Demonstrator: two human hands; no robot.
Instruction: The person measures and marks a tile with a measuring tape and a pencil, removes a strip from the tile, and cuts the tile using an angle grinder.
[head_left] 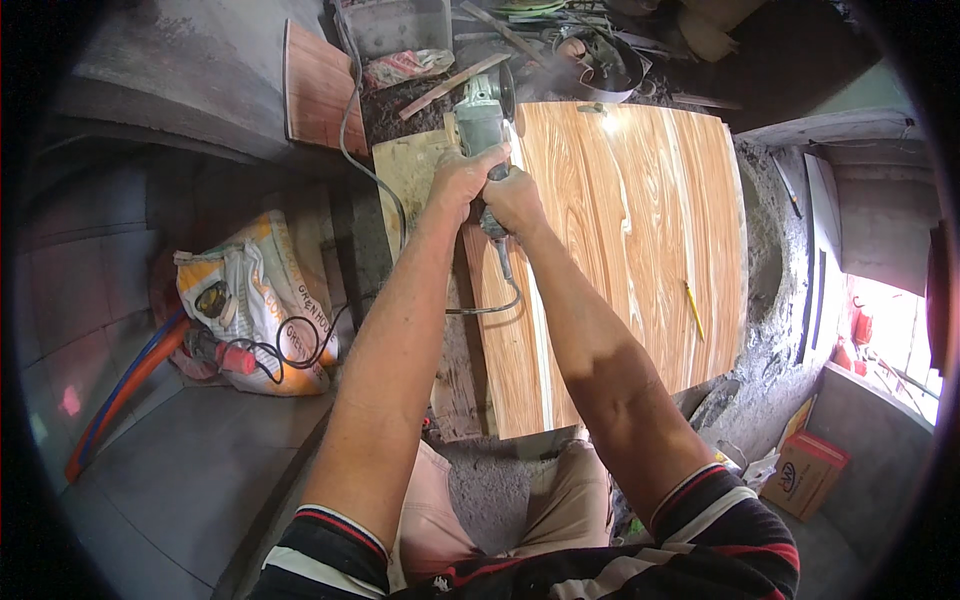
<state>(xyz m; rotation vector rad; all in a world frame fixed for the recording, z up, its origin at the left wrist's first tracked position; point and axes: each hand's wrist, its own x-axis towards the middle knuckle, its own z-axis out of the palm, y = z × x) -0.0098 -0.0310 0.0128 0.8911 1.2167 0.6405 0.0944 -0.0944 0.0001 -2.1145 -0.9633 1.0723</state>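
A grey angle grinder (483, 112) sits at the far left edge of a large wood-grain tile (640, 240), its disc down on the tile. My left hand (462, 180) wraps the grinder's body from the left. Just behind it, my right hand (515, 200) grips the rear handle. The grinder's grey cord (352, 130) runs off to the upper left. A yellow pencil (693, 308) lies on the tile's right part. Under the tile's left edge is a plain wooden board (412, 170).
A printed sack (260, 300) with a coiled black cable and red plug lies at the left, by an orange and blue hose (125, 390). A second wood-grain tile (315, 90) leans at the upper left. Scrap and tools crowd the top. A cardboard box (810, 470) sits at the lower right.
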